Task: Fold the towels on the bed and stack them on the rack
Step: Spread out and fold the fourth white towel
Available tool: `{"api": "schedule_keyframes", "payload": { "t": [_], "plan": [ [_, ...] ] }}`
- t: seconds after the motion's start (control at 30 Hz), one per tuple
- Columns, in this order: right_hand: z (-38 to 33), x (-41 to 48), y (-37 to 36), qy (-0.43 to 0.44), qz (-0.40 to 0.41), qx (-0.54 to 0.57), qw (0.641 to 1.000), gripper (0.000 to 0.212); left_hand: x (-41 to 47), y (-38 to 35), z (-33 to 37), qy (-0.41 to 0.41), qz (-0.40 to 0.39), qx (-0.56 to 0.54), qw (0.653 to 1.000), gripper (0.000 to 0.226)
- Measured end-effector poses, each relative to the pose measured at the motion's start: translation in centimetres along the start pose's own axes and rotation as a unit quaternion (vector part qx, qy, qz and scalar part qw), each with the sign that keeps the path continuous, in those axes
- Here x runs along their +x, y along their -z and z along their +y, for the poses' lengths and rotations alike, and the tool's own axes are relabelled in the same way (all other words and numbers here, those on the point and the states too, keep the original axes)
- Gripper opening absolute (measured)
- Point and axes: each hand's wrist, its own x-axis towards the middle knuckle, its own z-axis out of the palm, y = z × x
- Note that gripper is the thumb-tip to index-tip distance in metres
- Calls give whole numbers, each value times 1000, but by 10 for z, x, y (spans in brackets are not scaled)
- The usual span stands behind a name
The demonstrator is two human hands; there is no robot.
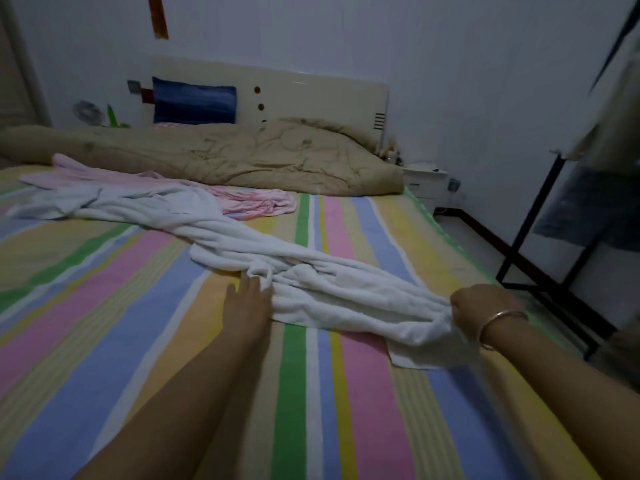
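Note:
A long white towel (pixel 311 278) lies bunched and twisted across the striped bed (pixel 138 341), running from the far left to the near right. My right hand (pixel 481 306), with a bangle on the wrist, grips its near right end. My left hand (pixel 247 303) lies flat on the sheet, with its fingertips touching the towel's left edge. A pink towel (pixel 249 200) lies crumpled behind the white one, partly under it. The black metal rack (pixel 540 216) stands off the bed's right side.
A tan quilt (pixel 242 154) is heaped along the head of the bed below the cream headboard (pixel 311 95) and a blue pillow (pixel 194 103). Clothes (pixel 588 202) hang on the rack. A white bedside unit (pixel 426 181) stands in the corner.

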Motion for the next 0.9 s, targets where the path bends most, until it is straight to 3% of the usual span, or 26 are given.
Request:
{"api": "schedule_keyframes", "payload": {
  "t": [0.1, 0.17, 0.23, 0.3, 0.37, 0.47, 0.53, 0.73, 0.83, 0.9],
  "plan": [
    [-5, -19, -26, -2, -48, 48, 998, 33, -8, 11, 5, -49, -3, 21, 999, 24],
    [-14, -28, -42, -8, -35, 123, 992, 37, -15, 20, 5, -111, 5, 1, 994, 20],
    [-19, -34, -53, -13, -24, 165, 986, 54, -16, 28, 6, -155, -1, -24, 988, 21],
    [-21, -37, -60, -26, -24, 180, 983, 80, -20, 50, 13, -136, -55, -41, 988, 22],
    [-20, -37, -63, -45, -33, 213, 975, 100, -33, 76, 30, -102, -155, -78, 980, 21],
    [-18, -37, -69, -61, -83, 235, 967, 118, -58, 116, 69, -128, -384, -155, 901, 26],
    [-17, -39, -70, -57, -95, 231, 967, 117, -73, 139, 97, -135, -464, -235, 843, 19],
    [-5, -35, -80, -72, -70, 370, 923, 78, -106, 180, 181, -88, -477, -572, 661, 15],
    [-2, -34, -82, -95, -55, 452, 885, 66, -119, 170, 207, -82, -554, -584, 587, 14],
    [-1, -36, -82, -115, -41, 453, 883, 49, -115, 164, 201, -61, -659, -560, 498, 29]
  ]
}}
